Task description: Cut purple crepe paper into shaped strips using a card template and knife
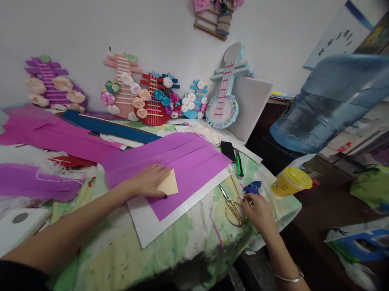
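Observation:
My left hand (153, 180) lies with fingers stretched over a small cream piece of paper or card (169, 183), pressing it on a large purple sheet (193, 163). That sheet has several crease lines and rests on a white board (143, 230), whose near edge shows. My right hand (258, 211) is at the right side of the table, its fingers curled and close together at the tabletop. Whatever they pinch, if anything, is too small to make out. Just left of it are gold-handled scissors (235, 211), blades slightly apart, and thin wooden sticks (234, 181).
A green cutter (238, 163) lies beside a black object (227, 151). A yellow lidded cup (291, 182) stands near the right edge, next to crumpled blue material (253, 187). Decorated instrument shapes (154, 103) lean on the wall. A large water bottle (332, 101) is at right.

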Action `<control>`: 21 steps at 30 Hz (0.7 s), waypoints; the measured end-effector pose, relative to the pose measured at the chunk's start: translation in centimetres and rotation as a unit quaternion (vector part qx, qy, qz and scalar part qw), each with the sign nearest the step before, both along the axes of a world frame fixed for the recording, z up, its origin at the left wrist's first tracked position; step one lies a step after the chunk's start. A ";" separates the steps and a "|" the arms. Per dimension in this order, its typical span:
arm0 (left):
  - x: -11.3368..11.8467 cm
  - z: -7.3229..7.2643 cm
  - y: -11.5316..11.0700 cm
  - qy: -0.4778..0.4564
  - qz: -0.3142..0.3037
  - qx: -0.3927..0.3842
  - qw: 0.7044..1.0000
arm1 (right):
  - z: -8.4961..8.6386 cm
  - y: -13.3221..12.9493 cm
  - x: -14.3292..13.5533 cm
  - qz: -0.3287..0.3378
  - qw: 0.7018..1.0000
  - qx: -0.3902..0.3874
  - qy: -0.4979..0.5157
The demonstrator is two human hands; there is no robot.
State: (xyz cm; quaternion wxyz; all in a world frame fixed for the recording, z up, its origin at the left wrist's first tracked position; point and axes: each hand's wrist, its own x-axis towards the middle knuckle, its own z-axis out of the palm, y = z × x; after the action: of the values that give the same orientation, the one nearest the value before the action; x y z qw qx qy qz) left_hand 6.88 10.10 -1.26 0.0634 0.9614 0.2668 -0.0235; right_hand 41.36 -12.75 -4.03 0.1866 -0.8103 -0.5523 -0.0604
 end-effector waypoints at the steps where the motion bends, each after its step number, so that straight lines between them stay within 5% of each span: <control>1: 0.0 0.1 -0.1 0.000 0.004 0.001 1.000 | -0.1 0.0 -0.1 -0.001 1.000 -0.003 0.007; 8: -0.9 0.4 -1.9 0.009 0.065 0.030 0.997 | 0.5 1.0 -0.8 -0.053 0.998 -0.027 0.000; 15: -2.6 0.4 -4.2 -0.014 0.063 0.035 0.997 | 1.0 0.9 1.4 -0.170 0.980 -0.023 -0.103; 21: -3.0 -0.6 -5.3 -0.028 0.051 0.016 0.998 | 1.3 3.5 3.2 -0.085 0.994 -0.012 -0.072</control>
State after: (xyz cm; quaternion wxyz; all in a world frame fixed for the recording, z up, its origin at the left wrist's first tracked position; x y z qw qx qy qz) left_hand 3.85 4.77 -1.84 0.0564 0.9476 0.3141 0.0111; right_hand 44.53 -9.21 -2.72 0.1307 -0.8499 -0.4944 -0.1272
